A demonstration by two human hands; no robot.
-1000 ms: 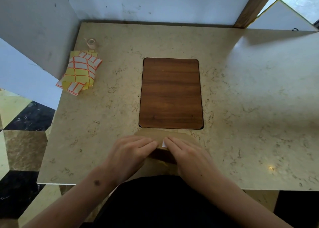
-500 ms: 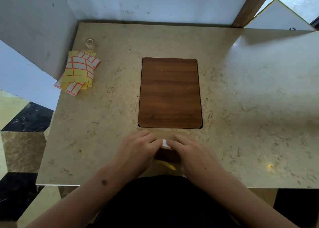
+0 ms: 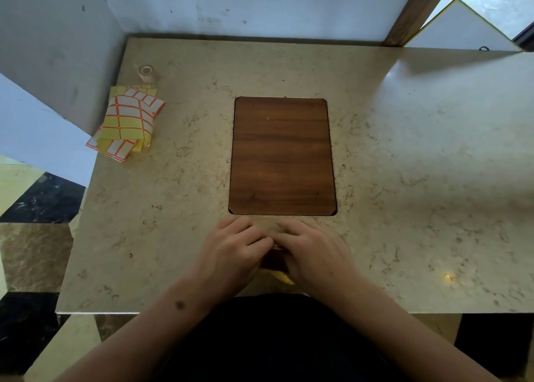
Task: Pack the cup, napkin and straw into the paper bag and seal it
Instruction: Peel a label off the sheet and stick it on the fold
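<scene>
The brown paper bag [image 3: 267, 223] stands at the near edge of the marble table [image 3: 404, 179], right in front of me, its folded top showing just below the wooden inset. My left hand [image 3: 235, 253] and my right hand [image 3: 313, 253] both press down on the folded top, fingertips meeting at the middle. The hands cover most of the bag. A white sticker seen earlier between the fingertips is now hidden under them. Cup, napkin and straw are not visible.
A dark wooden panel [image 3: 281, 156] is set into the table's middle. Sheets of yellow and white labels with orange borders [image 3: 127, 124] lie at the far left, with a small roll of tape [image 3: 146, 72] behind them. White walls close the back and left.
Both hands slid slightly forward on the bag's folded top and closed together; the white sticker visible between the fingertips earlier is now covered.
</scene>
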